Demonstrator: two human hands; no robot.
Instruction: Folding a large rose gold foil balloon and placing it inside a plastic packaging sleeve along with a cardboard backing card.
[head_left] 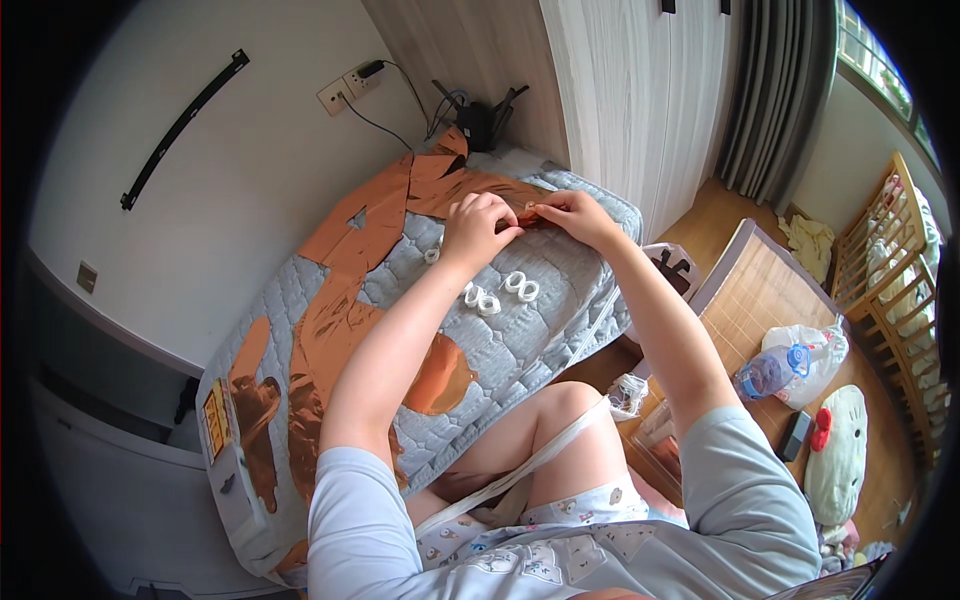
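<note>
Over the far part of the quilted grey mattress (540, 310), my left hand (477, 230) and my right hand (572, 214) come close together. Both pinch a small piece of shiny copper-coloured foil (527, 213); it looks like the end of a flat foil balloon, but the fingers partly cover it. A long flat copper foil balloon (375, 225) stretches along the wall side, and more crumpled foil (335, 340) lies left of my left forearm. A rounded foil piece (440, 375) rests nearer to me. Several small bundles of white ribbon (521, 287) lie below my hands.
A black router (480, 125) stands at the mattress's far corner, its cables running to a wall socket (335, 97). On the left edge lies a white box (235, 480). To the right, a low mat-topped surface (735, 300) bears a plastic bottle (770, 370); a wooden crib (885, 260) stands beyond.
</note>
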